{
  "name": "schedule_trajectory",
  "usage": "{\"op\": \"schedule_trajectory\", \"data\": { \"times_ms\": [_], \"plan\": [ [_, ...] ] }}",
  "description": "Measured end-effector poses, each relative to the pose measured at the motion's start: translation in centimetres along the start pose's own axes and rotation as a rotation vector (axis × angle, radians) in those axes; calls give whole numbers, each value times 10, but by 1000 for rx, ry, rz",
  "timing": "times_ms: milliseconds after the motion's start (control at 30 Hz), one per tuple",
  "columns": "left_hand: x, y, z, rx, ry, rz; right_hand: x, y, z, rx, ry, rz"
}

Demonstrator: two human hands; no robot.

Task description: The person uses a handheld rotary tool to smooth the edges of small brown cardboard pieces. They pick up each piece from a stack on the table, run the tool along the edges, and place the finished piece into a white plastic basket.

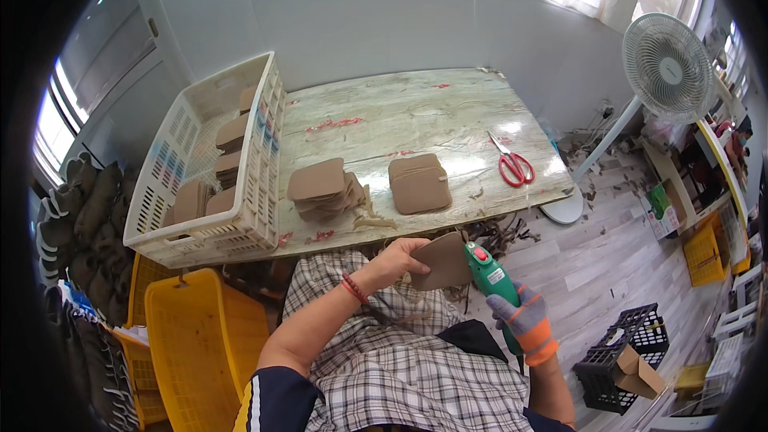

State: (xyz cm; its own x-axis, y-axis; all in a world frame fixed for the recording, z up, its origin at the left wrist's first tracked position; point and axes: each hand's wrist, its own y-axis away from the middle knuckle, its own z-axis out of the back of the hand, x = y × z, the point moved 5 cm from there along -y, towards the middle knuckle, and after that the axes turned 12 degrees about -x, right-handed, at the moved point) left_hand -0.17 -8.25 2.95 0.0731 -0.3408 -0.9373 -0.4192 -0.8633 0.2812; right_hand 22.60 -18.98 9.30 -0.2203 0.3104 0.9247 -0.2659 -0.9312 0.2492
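Observation:
My bare left hand [390, 265], with a red band at the wrist, grips the edge of a brown rounded-square pad [442, 262] above my lap. In my right hand [524, 324], gloved in grey and orange, is a green handheld electric cutter [490, 272] with a red button. Its head meets the pad's right edge. On the table just beyond, a neat stack of brown pads [419, 184] sits beside a looser, fanned pile of pads [326, 186]. Red-handled scissors [515, 168] lie with blades apart to the right.
A white plastic crate [268, 168] holding more brown pads stands on the table's left side. Yellow bins [188, 344] are below it. A white standing fan [668, 68] rises at right. Scraps litter the floor near a black crate [620, 360]. Another person [738, 148] is at far right.

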Motion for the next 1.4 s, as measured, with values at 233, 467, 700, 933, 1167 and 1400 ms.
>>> {"op": "schedule_trajectory", "data": {
  "times_ms": [233, 467, 700, 933, 1167, 1400],
  "plan": [
    [-12, 1, 18, -10, -236, -64, -4, 2, -1, 140, -136, -90],
    [-28, 7, 42, -259, 31, -186, -11, 5, -1, 180, -120, -110],
    [-31, 5, 41, -244, 16, -129, -13, 7, -4, 230, -107, -114],
    [-34, 5, 32, -203, -92, -100, -16, 6, -6, 229, 1, -70],
    [-22, 1, 24, -146, -164, -37, -14, 6, -12, 209, 93, -20],
    [-23, 2, 9, -32, -272, -5, -12, 6, -17, 219, 59, -38]
  ]
}}
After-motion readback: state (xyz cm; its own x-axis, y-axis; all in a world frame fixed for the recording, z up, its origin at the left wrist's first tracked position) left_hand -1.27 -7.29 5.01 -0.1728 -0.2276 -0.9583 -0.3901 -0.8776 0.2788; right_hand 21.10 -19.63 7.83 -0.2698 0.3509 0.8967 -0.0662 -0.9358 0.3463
